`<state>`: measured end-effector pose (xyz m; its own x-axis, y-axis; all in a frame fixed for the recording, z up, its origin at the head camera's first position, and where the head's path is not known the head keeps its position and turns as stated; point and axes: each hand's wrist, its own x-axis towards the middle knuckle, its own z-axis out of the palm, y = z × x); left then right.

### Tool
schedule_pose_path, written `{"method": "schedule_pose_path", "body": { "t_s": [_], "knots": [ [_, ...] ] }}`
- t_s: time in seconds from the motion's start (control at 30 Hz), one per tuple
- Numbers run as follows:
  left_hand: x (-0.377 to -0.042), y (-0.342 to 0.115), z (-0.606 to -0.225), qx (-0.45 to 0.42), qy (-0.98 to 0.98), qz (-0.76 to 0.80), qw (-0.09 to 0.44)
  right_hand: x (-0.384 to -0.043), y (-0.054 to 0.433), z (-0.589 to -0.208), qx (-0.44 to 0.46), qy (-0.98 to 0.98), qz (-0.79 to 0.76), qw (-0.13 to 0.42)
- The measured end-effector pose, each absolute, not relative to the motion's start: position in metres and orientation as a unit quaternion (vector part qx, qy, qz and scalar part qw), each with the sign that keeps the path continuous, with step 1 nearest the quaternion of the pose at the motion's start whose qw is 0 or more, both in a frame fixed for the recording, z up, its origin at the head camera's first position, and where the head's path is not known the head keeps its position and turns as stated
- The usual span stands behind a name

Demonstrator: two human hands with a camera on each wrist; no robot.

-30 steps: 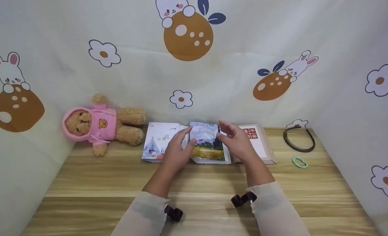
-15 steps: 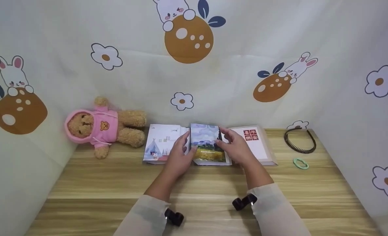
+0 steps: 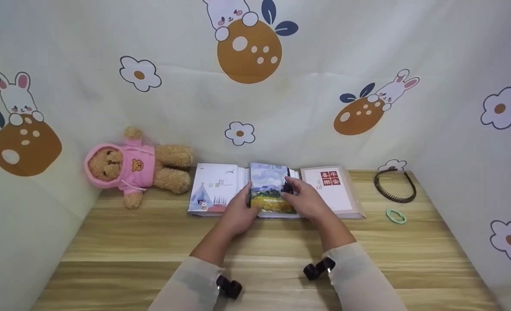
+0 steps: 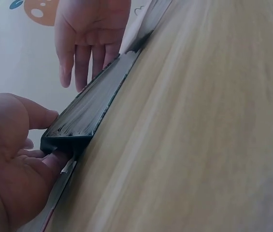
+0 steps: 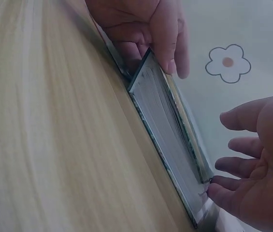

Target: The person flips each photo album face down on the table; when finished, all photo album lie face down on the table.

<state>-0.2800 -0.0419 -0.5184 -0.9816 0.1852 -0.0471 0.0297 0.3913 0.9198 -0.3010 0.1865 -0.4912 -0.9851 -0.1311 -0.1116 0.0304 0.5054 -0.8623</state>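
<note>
A thick photo album [image 3: 267, 185] with a painted landscape on its cover lies in the middle of a row of three. My left hand [image 3: 239, 212] pinches its spine edge; in the left wrist view the thumb [image 4: 43, 117] is on the cover and fingers are tucked under the dark spine. My right hand [image 3: 308, 199] is at the opposite, page side, its fingers loosely spread, with fingertips right at the corner in the right wrist view. Left of it lies a white album [image 3: 212, 181] with a tent picture; on the right, a beige-edged album [image 3: 339, 196] with red characters.
A teddy bear [image 3: 141, 166] in a pink hoodie lies at the back left of the wooden table [image 3: 272, 259]. At the right are a dark toothed headband [image 3: 378, 188] and a green hair tie [image 3: 389, 219]. A printed curtain [image 3: 186, 108] stands behind.
Both hands have come down onto the middle album's sides and shifted slightly toward its near edge. The left hand now pinches the spine side. The albums stay in about the same place.
</note>
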Motion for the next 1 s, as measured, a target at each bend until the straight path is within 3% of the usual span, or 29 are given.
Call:
{"method": "schedule_pose_path", "body": {
  "t_s": [0.53, 0.77, 1.0],
  "knots": [
    [-0.281, -0.046, -0.509, 0.037, 0.756, 0.651, 0.063, -0.297, 0.183, -0.483, -0.046, 0.856, -0.507, 0.096],
    [-0.279, -0.046, -0.496, 0.013, 0.677, 0.728, 0.109, -0.287, 0.174, -0.466, -0.056, 0.847, -0.515, 0.12],
    [-0.275, -0.043, -0.487, 0.072, 0.655, 0.747, 0.089, -0.277, 0.166, -0.452, -0.066, 0.823, -0.551, 0.117]
  ]
}}
